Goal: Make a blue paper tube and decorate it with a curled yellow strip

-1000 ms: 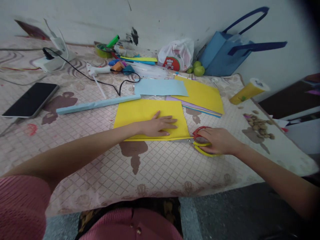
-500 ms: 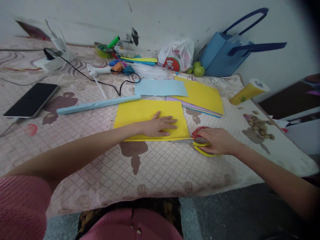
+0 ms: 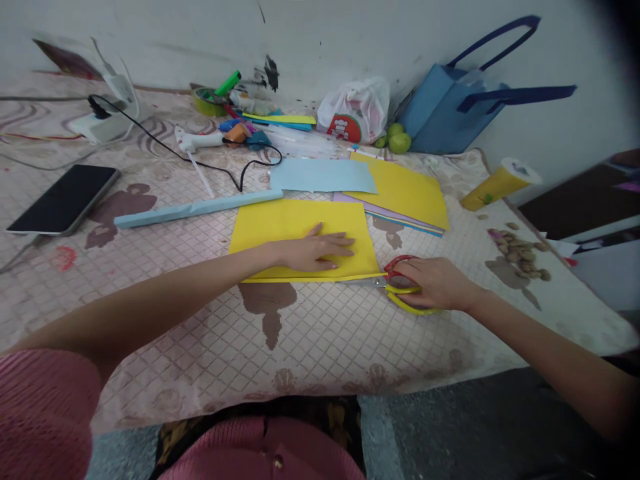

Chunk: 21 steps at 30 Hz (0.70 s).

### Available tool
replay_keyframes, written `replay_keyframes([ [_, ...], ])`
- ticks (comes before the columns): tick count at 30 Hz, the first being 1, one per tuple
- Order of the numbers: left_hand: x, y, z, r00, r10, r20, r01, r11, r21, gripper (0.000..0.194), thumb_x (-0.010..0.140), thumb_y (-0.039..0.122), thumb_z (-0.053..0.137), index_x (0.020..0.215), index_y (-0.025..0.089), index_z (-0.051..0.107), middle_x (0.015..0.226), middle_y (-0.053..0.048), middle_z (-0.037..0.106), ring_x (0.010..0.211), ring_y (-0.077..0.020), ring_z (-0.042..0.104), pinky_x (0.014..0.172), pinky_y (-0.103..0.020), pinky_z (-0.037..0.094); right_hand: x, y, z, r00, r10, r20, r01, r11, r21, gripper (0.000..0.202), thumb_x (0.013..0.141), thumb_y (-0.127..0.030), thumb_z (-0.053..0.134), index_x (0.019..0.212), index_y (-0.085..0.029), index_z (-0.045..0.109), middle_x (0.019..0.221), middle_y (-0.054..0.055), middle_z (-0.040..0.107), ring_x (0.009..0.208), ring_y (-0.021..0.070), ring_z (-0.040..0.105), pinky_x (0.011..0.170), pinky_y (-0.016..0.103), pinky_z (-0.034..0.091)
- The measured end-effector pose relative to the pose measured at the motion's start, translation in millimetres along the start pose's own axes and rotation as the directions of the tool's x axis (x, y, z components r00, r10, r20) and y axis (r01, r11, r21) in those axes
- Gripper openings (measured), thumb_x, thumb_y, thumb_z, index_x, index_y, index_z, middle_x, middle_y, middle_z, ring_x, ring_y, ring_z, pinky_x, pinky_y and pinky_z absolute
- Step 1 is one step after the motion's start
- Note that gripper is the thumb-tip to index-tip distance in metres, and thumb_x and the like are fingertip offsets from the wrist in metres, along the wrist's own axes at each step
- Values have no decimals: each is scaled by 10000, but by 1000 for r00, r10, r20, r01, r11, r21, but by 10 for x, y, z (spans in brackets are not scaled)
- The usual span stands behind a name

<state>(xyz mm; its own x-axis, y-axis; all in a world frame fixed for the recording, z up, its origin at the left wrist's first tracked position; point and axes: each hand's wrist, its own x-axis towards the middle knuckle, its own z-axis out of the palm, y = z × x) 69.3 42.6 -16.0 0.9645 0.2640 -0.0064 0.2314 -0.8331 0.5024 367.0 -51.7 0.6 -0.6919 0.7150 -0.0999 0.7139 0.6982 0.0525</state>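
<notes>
A yellow sheet (image 3: 300, 223) lies on the patterned tablecloth, with a narrow folded strip along its near edge. My left hand (image 3: 317, 252) rests flat on the sheet, fingers spread. My right hand (image 3: 437, 283) grips the red and yellow handles of the scissors (image 3: 404, 301) at the sheet's near right corner. The scissors' blades lie along the near edge, partly under the paper. Just behind the sheet is a light blue piece of paper (image 3: 323, 175), and a long folded blue strip (image 3: 200, 208) lies to the left.
More coloured sheets (image 3: 405, 190) lie at the right rear. A phone (image 3: 65, 200) is on the left, near a glue gun (image 3: 197, 140) and its cable. A blue bag (image 3: 440, 110), green fruit (image 3: 399, 142), a yellow roll (image 3: 495, 187) and nuts (image 3: 520, 253) stand or lie right.
</notes>
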Motion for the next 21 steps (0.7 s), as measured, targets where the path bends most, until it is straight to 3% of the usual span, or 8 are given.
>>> replay_keyframes([
  [9, -239, -144, -19, 998, -55, -4, 55, 997, 48, 465, 911, 363, 387, 1371, 320, 336, 1512, -32, 170, 1392, -281, 50, 1023, -611, -86, 5, -40, -2, 999, 35, -10, -35, 999, 14, 316, 777, -385, 534, 1022, -186, 536, 1040, 91, 650, 903, 230, 625, 690, 330, 480],
  [21, -229, -162, 6, 998, -62, 4, 62, 997, 48, 466, 914, 375, 372, 1376, 346, 317, 1515, -7, 155, 1394, -273, 36, 1009, -627, -103, 54, -92, -46, 1000, 10, -22, -9, 1000, 23, 305, 774, -380, 533, 1018, -198, 542, 1037, 93, 655, 903, 229, 627, 692, 328, 479],
])
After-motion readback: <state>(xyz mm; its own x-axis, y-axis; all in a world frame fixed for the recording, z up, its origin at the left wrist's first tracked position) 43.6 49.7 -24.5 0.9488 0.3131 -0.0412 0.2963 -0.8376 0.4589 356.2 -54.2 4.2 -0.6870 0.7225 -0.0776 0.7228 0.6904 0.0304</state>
